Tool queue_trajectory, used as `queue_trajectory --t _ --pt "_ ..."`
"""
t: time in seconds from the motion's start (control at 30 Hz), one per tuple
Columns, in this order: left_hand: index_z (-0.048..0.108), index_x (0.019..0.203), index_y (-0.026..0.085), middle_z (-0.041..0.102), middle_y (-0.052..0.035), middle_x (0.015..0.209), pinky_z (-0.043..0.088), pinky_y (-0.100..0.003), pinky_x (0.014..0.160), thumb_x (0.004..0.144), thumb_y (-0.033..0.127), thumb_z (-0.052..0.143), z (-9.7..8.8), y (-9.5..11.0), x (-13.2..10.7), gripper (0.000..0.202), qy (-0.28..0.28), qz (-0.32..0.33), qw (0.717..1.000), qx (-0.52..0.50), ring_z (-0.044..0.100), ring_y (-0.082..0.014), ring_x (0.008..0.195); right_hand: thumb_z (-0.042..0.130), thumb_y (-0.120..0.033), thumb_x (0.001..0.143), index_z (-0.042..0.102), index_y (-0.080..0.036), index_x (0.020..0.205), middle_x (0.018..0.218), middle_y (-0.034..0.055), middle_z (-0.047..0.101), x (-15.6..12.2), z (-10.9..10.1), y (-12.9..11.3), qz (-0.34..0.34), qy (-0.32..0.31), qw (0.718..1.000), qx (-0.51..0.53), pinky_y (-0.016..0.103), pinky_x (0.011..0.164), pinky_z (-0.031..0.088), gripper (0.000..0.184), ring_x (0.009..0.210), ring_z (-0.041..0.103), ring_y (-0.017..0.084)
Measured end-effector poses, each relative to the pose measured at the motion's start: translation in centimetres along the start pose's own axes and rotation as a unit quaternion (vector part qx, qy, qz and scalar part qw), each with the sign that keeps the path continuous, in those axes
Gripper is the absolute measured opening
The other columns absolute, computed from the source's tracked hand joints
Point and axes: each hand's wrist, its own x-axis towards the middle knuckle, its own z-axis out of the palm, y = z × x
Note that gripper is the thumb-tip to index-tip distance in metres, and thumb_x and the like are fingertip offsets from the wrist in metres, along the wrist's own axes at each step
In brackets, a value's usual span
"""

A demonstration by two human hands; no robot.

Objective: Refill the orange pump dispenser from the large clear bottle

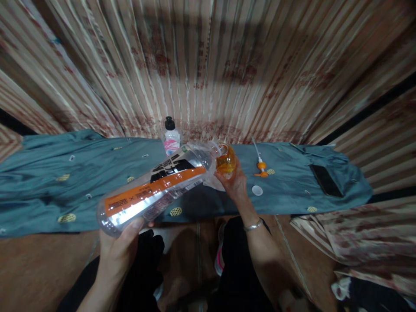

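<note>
My left hand [121, 247] is wrapped round the base end of a large clear plastic bottle [159, 186] with an orange, black and silver label. The bottle lies tilted, its neck pointing up and to the right. At its mouth, my right hand [238, 182] grips a small see-through bottle [226, 161] with amber liquid in it. The two mouths are close together; whether they touch I cannot tell. To the right of that hand, an orange pump head [261, 167] with a pale tube rests on the cloth. A small white round cap [257, 190] lies below it.
A green-blue cloth [81, 169] with yellow patches covers the narrow table. Behind the large bottle stands a white and pink bottle [172, 141] with a black cap. A dark phone [326, 180] lies at the right. A striped curtain [208, 65] hangs behind the table.
</note>
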Motion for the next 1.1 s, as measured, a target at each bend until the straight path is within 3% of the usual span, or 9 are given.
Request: queue_trajectory --t 0.17,0.37,1.1 --pt "0.080 0.099 0.022 0.081 -0.0043 0.082 0.059 -0.025 0.044 0.055 0.039 0.099 0.16 0.01 0.00 0.051 0.015 -0.007 1.000 -0.007 0.067 -0.0182 0.058 0.075 -0.064 0.086 0.040 -0.028 0.158 0.154 0.0159 0.062 0.01 0.07 0.17 0.007 -0.007 1.000 -0.003 0.067 0.117 0.052 0.089 0.143 0.061 0.036" --pt "0.080 0.096 0.022 0.081 -0.0047 0.082 0.059 -0.025 0.044 0.053 0.039 0.100 0.25 0.24 -0.05 0.050 0.024 -0.013 1.000 -0.005 0.067 -0.0183 0.059 0.076 -0.064 0.087 0.042 -0.013 0.155 0.153 0.0254 0.061 0.02 -0.20 -0.14 -0.002 -0.015 1.000 -0.024 0.062 0.117 0.053 0.091 0.142 0.061 0.039" --pt "0.080 0.096 0.023 0.081 -0.0044 0.083 0.059 -0.026 0.042 0.050 0.041 0.101 0.34 0.35 0.00 0.053 0.032 -0.017 0.999 -0.012 0.069 -0.0197 0.058 0.080 -0.059 0.085 0.042 -0.015 0.153 0.153 0.0231 0.062 0.00 -0.11 -0.20 -0.001 -0.005 1.000 -0.014 0.060 0.117 0.052 0.090 0.141 0.062 0.038"
